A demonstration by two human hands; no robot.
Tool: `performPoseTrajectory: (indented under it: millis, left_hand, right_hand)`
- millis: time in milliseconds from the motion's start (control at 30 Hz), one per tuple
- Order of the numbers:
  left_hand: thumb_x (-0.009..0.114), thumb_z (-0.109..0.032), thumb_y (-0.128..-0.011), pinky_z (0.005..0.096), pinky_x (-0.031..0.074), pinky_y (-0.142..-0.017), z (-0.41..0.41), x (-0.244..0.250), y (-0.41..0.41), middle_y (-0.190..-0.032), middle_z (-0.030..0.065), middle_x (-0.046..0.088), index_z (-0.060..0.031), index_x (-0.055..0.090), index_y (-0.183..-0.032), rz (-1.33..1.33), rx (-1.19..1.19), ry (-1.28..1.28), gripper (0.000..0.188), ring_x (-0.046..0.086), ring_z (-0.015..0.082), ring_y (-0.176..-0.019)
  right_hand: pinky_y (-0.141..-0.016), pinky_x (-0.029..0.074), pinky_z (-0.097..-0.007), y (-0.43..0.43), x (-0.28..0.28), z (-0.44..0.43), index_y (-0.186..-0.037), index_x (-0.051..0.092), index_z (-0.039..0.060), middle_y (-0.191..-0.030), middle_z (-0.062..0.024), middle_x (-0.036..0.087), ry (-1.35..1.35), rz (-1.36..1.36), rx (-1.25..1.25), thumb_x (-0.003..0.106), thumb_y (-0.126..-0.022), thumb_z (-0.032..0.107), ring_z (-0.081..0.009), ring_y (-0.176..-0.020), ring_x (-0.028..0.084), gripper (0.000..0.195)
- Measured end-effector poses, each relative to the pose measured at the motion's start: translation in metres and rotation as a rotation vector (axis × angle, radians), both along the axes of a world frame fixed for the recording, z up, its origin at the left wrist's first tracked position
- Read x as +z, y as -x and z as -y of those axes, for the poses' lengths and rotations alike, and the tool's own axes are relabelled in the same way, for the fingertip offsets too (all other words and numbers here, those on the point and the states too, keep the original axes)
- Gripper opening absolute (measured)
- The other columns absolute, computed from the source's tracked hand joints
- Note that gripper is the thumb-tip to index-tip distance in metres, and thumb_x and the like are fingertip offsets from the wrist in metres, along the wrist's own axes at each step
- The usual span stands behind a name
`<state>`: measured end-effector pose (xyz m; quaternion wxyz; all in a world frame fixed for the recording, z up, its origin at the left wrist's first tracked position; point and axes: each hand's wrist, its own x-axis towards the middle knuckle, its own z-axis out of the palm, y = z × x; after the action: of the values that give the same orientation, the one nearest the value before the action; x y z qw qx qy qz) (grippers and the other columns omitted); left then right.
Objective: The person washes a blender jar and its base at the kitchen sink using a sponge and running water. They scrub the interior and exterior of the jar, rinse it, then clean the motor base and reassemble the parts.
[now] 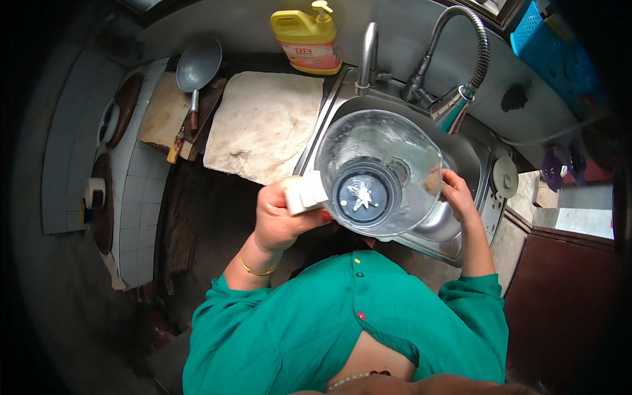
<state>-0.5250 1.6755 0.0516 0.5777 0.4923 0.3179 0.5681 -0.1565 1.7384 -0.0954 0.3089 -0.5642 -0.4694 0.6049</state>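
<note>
A clear blender jar (pixel 419 148) is tilted over the sink's near left side, its wide mouth facing me. Inside at the bottom, a metal blade (pixel 363 193) sits on a dark round base. My left hand (pixel 279 217) grips the jar's white handle (pixel 305 193). On the opposite side, my right hand (pixel 456 192) is curled against the outside of the jar wall. A tan pad (pixel 433 182), perhaps a sponge, shows through the clear wall at its fingertips. Most of that pad and part of the right fingers are hidden.
Behind the jar is a stainless steel sink (pixel 464 148) with a faucet (pixel 368 54) and a spring-neck faucet (pixel 481 54). A cloth (pixel 266 123), a yellow detergent jug (pixel 308 42) and a metal ladle (pixel 199 64) are to the left. A lid (pixel 505 177) lies at the right.
</note>
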Motion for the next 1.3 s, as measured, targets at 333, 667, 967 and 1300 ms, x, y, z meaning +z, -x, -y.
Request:
performPoseTrajectory:
  millis: [333,667,967,1300]
  left_hand:
    - [0.076,0.004,-0.077,0.0208,0.045,-0.058,-0.023,0.029,0.098,-0.088,0.0065,0.068,0.0049,0.062,-0.105,0.092,0.182,-0.155,0.031,0.058,0.0077,-0.068]
    - [0.078,0.004,-0.075,0.0217,0.048,-0.067,-0.116,0.003,0.213,-0.085,0.0006,0.065,-0.0007,0.064,-0.096,-0.034,0.133,-0.206,0.025,0.058,0.0059,-0.075]
    - [0.078,-0.001,-0.077,0.0209,0.04,-0.053,-0.157,-0.041,0.259,-0.069,-0.0039,0.059,-0.0048,0.06,-0.079,-0.129,0.055,-0.204,0.019,0.051,0.0027,-0.061]
    - [0.078,-0.011,-0.078,0.0236,0.039,-0.052,-0.17,-0.054,0.285,-0.067,-0.0014,0.055,-0.0045,0.056,-0.08,-0.182,-0.012,-0.258,0.023,0.049,0.0061,-0.058]
  right_hand:
    - [-0.046,0.046,-0.0251,0.065,0.069,0.014,-0.128,0.043,0.006,-0.089,-0.0058,0.055,-0.018,-0.039,0.063,0.045,-0.076,0.006,-0.0121,-0.065,0.053,0.052]
    - [-0.056,0.041,-0.0191,0.205,0.156,-0.021,-0.112,0.046,0.0073,-0.105,-0.005,0.055,-0.287,-0.1,0.093,0.052,-0.087,0.0,-0.0071,-0.077,0.052,0.027]
    - [-0.096,0.041,-0.0322,0.324,0.265,-0.065,-0.111,0.058,0.0034,-0.122,-0.0126,0.047,-0.659,0.089,0.213,0.053,-0.076,-0.007,-0.0209,-0.112,0.051,0.036]
    - [-0.079,0.051,-0.0394,0.445,0.272,-0.157,-0.101,0.059,0.0015,-0.104,-0.0173,0.054,-0.659,0.825,0.92,0.056,-0.073,-0.011,-0.0343,-0.095,0.06,0.031]
